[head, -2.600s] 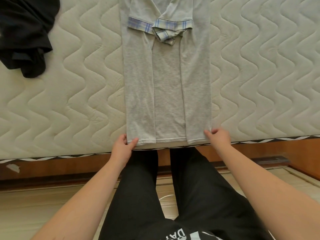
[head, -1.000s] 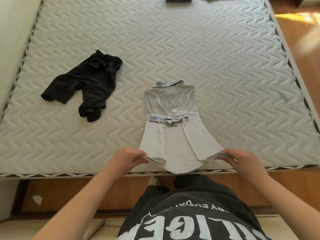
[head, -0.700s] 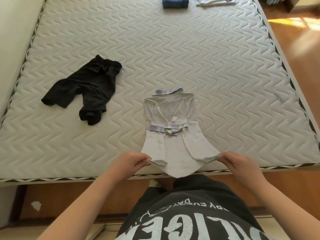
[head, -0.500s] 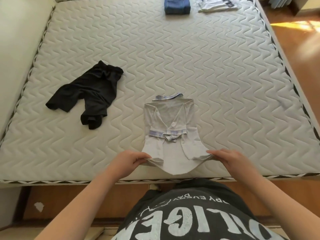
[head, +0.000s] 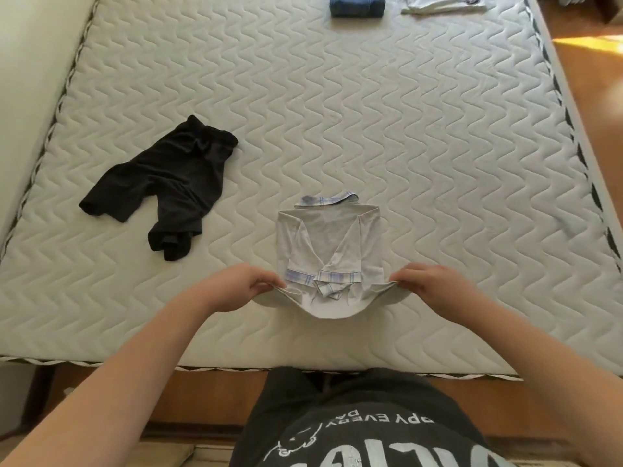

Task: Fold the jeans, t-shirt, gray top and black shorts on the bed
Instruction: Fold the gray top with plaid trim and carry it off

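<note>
The gray top with plaid collar and cuffs lies near the bed's front edge, sleeves folded in. My left hand pinches its bottom-left corner and my right hand pinches its bottom-right corner. Both hold the hem lifted off the mattress and carried up over the cuffs, the cloth sagging between them. The black shorts lie crumpled and unfolded to the left. Folded jeans and a folded white t-shirt rest at the far edge.
The quilted white mattress fills the view, with a wall along its left side. A wooden bed frame and floor run below its front edge, and wooden floor lies to the right.
Both hands have lifted the top's bottom hem from the bed's front edge and carried it away from me, up to the cuffs. The view has tilted upward, showing the jeans and t-shirt.
</note>
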Available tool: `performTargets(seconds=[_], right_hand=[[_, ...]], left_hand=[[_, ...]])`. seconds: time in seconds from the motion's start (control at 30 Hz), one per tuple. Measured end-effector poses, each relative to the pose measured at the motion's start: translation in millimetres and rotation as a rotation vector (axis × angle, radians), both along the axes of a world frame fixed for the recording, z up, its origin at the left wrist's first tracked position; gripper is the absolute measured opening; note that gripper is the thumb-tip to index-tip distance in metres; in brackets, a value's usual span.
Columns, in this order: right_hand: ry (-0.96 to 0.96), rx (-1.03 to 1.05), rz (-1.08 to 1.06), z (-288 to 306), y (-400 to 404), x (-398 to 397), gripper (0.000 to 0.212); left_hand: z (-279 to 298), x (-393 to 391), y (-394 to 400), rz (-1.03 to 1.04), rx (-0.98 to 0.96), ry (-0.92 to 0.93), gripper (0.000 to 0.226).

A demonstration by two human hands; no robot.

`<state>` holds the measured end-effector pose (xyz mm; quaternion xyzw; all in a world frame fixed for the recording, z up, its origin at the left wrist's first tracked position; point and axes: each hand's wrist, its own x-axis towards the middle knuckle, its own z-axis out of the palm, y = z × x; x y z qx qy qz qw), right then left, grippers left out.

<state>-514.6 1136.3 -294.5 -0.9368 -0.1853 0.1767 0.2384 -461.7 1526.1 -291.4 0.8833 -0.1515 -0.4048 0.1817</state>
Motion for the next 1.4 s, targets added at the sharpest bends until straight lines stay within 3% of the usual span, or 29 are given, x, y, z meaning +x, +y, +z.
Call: performTargets(seconds=[0.17, 0.37, 0.77, 0.93, 1.03, 1.13, 1.2, 1.4], right_hand=[[0.106, -0.029, 0.070, -11.9, 9.7, 57.4, 0.023], [0.277, 0.017, -0.011, -39.4, 12.2, 131.6, 0.032], [0.427, -0.087, -0.174, -203.5, 18.8, 261.0, 0.032], [0.413, -0.113, -0.235, -262.3, 15.6, 295.7, 0.033], [0.385, -0.138, -0.247, -282.5, 17.8, 306.0, 0.033], [0.299, -0.143, -0.242, -292.6, 26.3, 308.1, 0.035], [0.216, -0.178, -0.265, -297.4, 31.1, 308.9, 0.030], [0.233, -0.390, -0.339, -312.5, 36.4, 325.9, 0.037]], left_hand=[[-14.1, 62.9, -2.0, -0.055, 0.006, 0.066, 0.036], [-44.0, 148.7, -8.9, -0.068, -0.024, 0.061, 0.037], [-213.5, 251.2, -25.7, -0.013, 0.029, -0.028, 0.039], [-273.1, 272.7, -31.6, 0.060, -0.002, -0.084, 0.042], [-288.5, 281.4, -36.3, 0.001, 0.006, -0.109, 0.034], [-295.7, 285.8, -43.5, -0.034, -0.024, -0.187, 0.040], [-302.0, 288.8, -50.3, -0.023, -0.020, -0.263, 0.030], [-322.2, 298.7, -54.4, 0.055, 0.135, -0.230, 0.025]])
